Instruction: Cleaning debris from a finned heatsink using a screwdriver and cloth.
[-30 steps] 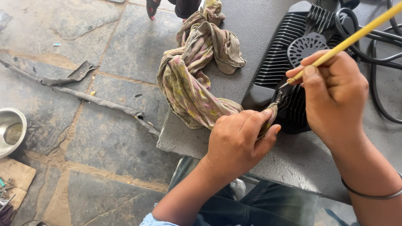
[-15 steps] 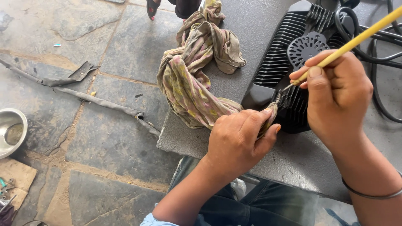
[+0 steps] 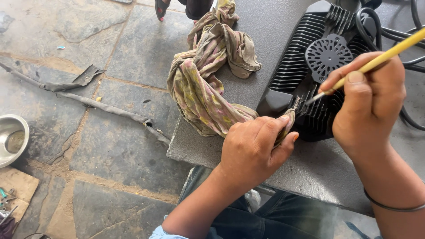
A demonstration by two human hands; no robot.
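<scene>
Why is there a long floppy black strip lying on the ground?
That torn strip of black rubber sprawls across the stone floor, left of the grey table. It looks ripped and discarded, with a ragged flap at one end. Nothing else looks odd.

Black finned casing; yellow brush handle; olive-pink patterned rag.

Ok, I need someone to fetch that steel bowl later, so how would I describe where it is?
Start at the grey table where the black finned unit lies, then look left across the stone floor to the picture's left edge. The steel bowl sits there, beyond the long torn rubber strip: the only round, shiny metal thing around.
</scene>
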